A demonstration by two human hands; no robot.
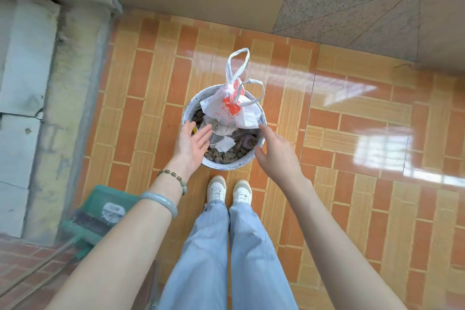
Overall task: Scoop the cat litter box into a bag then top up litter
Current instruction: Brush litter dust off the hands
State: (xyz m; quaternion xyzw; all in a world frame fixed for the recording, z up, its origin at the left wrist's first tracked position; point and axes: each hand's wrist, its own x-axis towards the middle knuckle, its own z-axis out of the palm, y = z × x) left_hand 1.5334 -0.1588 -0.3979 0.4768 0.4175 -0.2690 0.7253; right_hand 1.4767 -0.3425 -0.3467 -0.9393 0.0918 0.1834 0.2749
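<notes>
A white and orange plastic bag [236, 106] with its two looped handles sticking up lies in a round white bucket [227, 165] on the tiled floor. Under the bag the bucket holds brown clumps and crumpled paper. My left hand [192, 143] hovers over the bucket's left rim, palm up, fingers apart, holding nothing. My right hand [275, 151] hangs over the right rim, fingers spread, also holding nothing. Neither hand touches the bag.
A green dustpan [100, 211] with a long handle leans at the lower left against a concrete wall [27, 98]. My legs and white shoes [229, 190] stand just behind the bucket. Orange tiled floor spreads to the right.
</notes>
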